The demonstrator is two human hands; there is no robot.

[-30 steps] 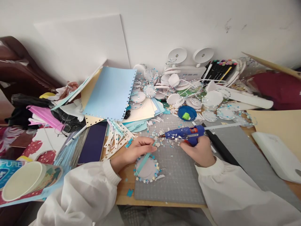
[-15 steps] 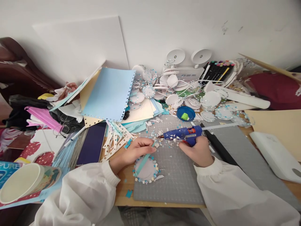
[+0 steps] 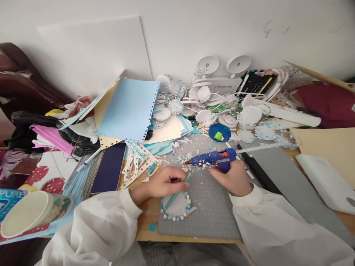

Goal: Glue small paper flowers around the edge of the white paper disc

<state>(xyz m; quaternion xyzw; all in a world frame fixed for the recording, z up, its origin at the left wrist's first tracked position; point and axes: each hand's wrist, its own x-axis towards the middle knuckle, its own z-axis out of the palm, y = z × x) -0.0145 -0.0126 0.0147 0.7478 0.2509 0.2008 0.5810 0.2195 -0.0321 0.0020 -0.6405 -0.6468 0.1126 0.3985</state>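
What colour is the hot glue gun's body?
The hot glue gun has a blue body, shown in the head view.

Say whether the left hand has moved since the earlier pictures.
Yes: against the grey cutting mat, the left hand has shifted slightly rightward and toward the mat's near edge.

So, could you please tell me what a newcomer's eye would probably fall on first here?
Probably the blue glue gun in the right hand, held over the grey cutting mat. Next, the teal strip in the left hand, seen across a pale disc edged with little stars. Farther back, the light-blue sheet with a punched edge stands out, left of a heap of white discs.
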